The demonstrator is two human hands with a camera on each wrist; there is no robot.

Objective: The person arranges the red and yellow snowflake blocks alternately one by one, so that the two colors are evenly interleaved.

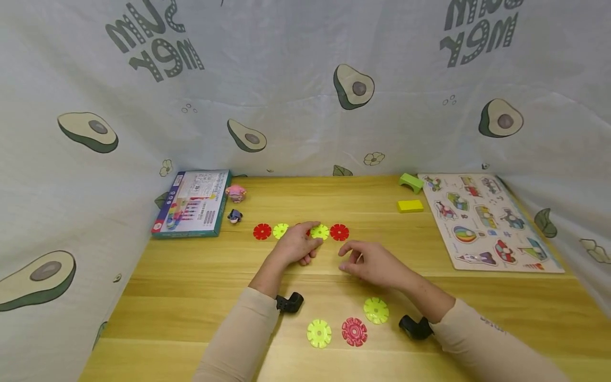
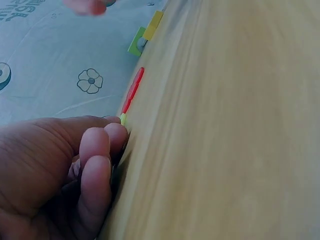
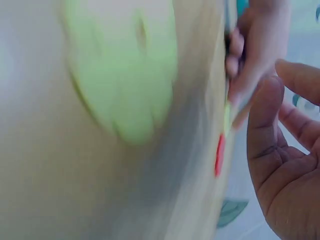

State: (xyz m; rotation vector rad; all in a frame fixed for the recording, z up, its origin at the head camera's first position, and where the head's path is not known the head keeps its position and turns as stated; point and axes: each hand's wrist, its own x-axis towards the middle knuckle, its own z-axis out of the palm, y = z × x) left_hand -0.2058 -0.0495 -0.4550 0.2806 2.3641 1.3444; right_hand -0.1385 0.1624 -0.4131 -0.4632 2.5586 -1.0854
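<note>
Across the middle of the table runs a row of several notched plastic discs, red and yellow-green by turns. My left hand [image 1: 294, 246] lies over the row, index finger and thumb stretched out at a yellow-green disc [image 1: 321, 232]; its other fingers curl loosely beneath. Beneath that hand a red disc is mostly hidden. At the row's right end lies a red disc [image 1: 339, 232], at its left end another red disc [image 1: 262, 231]. My right hand [image 1: 378, 265] hovers just right of the row, fingers loosely bent, thumb and index apart with nothing between them.
Nearer me lie a yellow-green disc [image 1: 319, 333], a pinkish-red disc [image 1: 355, 332] and another yellow-green disc [image 1: 376, 310]. A boxed set [image 1: 191, 204] and two small figurines [image 1: 236, 193] stand left. Green [image 1: 411, 182] and yellow blocks [image 1: 410, 206] sit by a picture puzzle board [image 1: 487, 223].
</note>
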